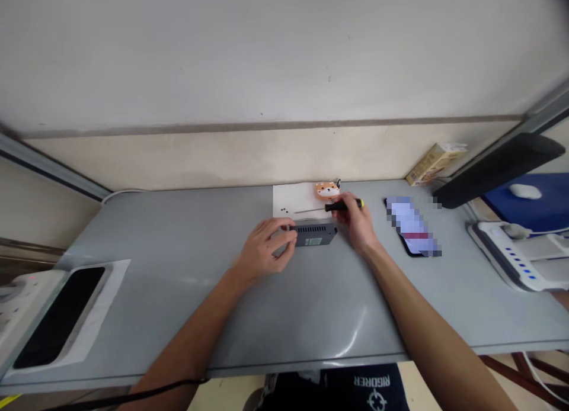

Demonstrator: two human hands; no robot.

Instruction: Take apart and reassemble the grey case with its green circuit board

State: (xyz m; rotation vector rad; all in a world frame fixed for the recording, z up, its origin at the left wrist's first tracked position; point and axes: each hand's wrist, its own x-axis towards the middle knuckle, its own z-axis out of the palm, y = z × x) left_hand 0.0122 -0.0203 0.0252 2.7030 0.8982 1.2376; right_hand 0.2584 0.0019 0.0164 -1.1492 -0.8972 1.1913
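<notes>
My left hand point(269, 245) grips the left end of a small dark grey metal box point(311, 235), with vent slots along its upper edge and a pale green label on the side facing me. In my right hand point(354, 221) is a screwdriver point(340, 205) with a black and yellow handle, its thin shaft pointing left. Beyond the box lies a white sheet of paper point(291, 196). Several tiny dark screws point(284, 210) rest on it near the screwdriver's tip. An orange and white animal-face case point(328, 190) sits at the paper's right end, just behind my right hand.
On the right are a phone point(411, 227) with a lit, blurred screen, a carton point(435, 162), a black monitor-like panel point(495, 168) and a white power strip point(520, 257). A dark-screened phone point(62, 316) lies on paper at the left. A wall closes off the grey table point(178, 233).
</notes>
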